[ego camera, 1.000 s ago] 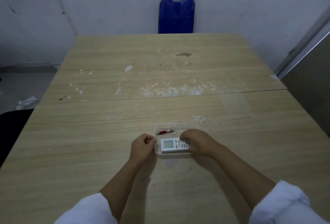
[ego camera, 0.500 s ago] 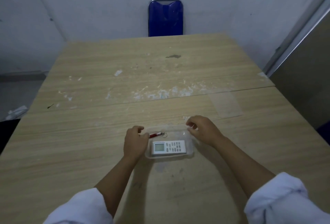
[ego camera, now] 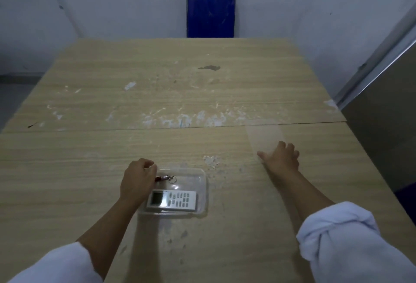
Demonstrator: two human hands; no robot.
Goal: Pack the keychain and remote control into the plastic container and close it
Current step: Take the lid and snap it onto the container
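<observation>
Low in the frame's centre, the open container [ego camera: 203,183] sat on the surface [ego camera: 202,93], remote [ego camera: 172,199] and keychain [ego camera: 166,178] inside. Our left hand [ego camera: 137,179] curled at its left edge, gripping what we couldn't tell; our right hand [ego camera: 280,157], fingers spread, touched the clear lid [ego camera: 264,134] at right.

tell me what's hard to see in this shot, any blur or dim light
Head view: dim, bluish light with soft shadows under both arms; the clear lid nearly vanishes against the table; the right hand is slightly blurred; the container shows faint glare; wide-angle bending curves the table edges.
</observation>
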